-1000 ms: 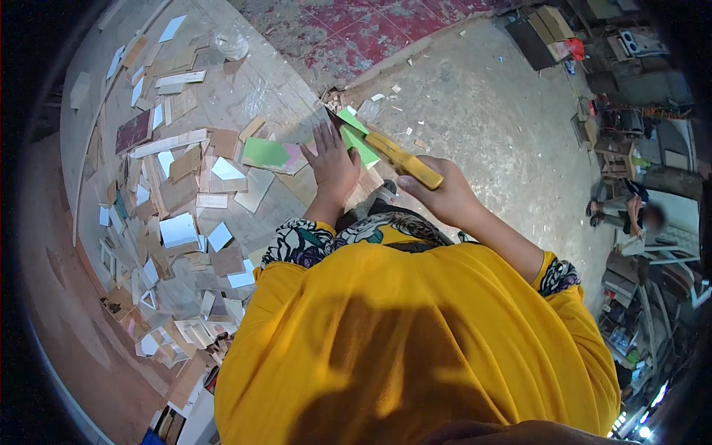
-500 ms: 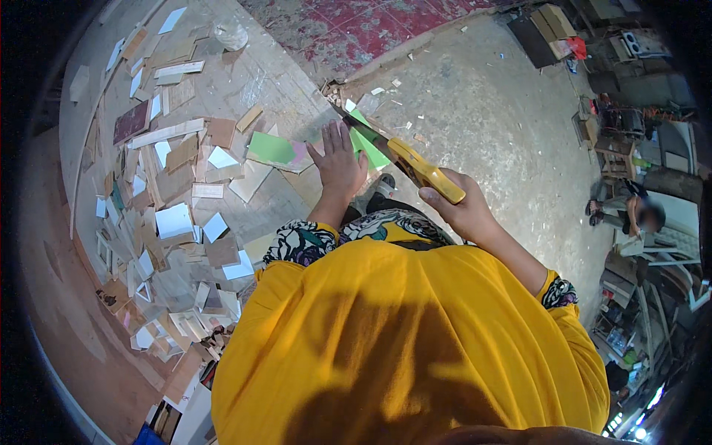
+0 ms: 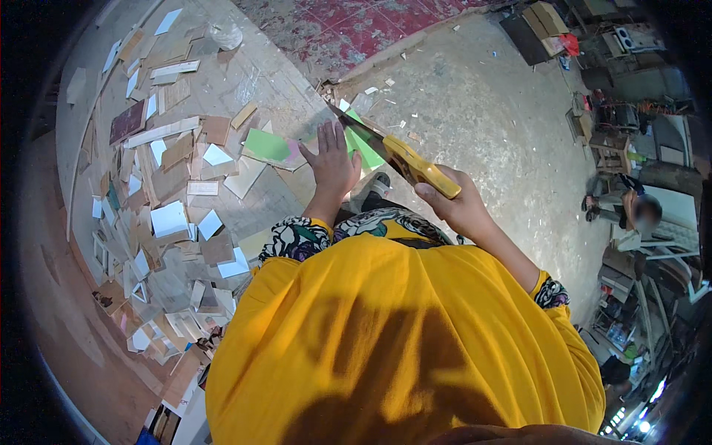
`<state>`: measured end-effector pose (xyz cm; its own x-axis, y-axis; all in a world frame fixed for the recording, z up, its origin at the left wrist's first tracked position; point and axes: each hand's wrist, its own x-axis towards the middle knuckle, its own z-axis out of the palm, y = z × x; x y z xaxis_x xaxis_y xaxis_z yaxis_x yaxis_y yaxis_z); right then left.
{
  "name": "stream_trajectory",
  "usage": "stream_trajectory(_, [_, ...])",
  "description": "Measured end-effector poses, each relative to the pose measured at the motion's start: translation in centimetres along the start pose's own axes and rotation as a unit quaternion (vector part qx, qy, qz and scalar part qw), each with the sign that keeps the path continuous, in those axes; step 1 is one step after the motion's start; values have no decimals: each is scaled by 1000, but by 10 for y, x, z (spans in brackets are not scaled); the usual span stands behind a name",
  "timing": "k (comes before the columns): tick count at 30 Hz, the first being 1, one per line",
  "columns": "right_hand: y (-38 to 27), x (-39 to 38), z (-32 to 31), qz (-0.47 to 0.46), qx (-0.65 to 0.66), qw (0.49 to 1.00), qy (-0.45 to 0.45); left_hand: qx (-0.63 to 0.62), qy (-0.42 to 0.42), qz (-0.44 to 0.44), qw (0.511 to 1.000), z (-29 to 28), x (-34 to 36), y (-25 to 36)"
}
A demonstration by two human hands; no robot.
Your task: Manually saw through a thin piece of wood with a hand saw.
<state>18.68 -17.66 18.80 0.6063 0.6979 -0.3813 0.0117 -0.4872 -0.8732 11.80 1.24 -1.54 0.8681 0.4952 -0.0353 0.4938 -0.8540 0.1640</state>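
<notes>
My left hand [image 3: 332, 167] lies flat with its fingers stretched out and spread, at the edge of the plank work surface. Under and beside it is a green board [image 3: 268, 146] with a pink patch. My right hand [image 3: 461, 200] is wrapped round the yellow handle of a handsaw [image 3: 417, 165]. The saw's blade slants away to the far left, just right of my left fingers. It crosses over a green piece [image 3: 363, 141]; whether this joins the green board under my hand, I cannot tell. Blade contact with the wood is not clear either.
Many board offcuts [image 3: 178, 154] and white pieces [image 3: 169, 219] litter the surface at left. A whitish tub [image 3: 226, 35] stands at the far end. Small scraps dot the concrete floor [image 3: 475, 111]. On the right, a person [image 3: 630, 204] sits near piled furniture parts and boxes.
The whole view has shifted slightly, so the scene sits a little further left. My hands and the handsaw keep nearly the same places over the green wood.
</notes>
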Motion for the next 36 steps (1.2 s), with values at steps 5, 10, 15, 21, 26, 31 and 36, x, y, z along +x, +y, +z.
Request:
stream_trajectory(5, [4,0,-1,25,10,1000,14,17,2,11,1000,1,-2,-4])
stream_trajectory(10, [-2,0,2,45,23,999,16,16,-8,4,1000,2,-3,-4])
stream_trajectory(15, [-6,1,6,-4,-54,998,14,20,-21,8,1000,-2,-1,-2])
stream_trajectory(21, [-21,10,0,59,-35,998,5,24,-58,-7,998,-9,-3,2])
stream_trajectory(26, [-8,-6,3,44,-20,999,12,34,-56,-6,998,-9,-2,2])
stream_trajectory(31, [-2,-16,4,51,-8,998,38,34,-57,-5,998,-7,-2,-1])
stream_trajectory(36, [-8,-14,10,43,-48,997,37,22,-4,12,1000,0,-4,-5])
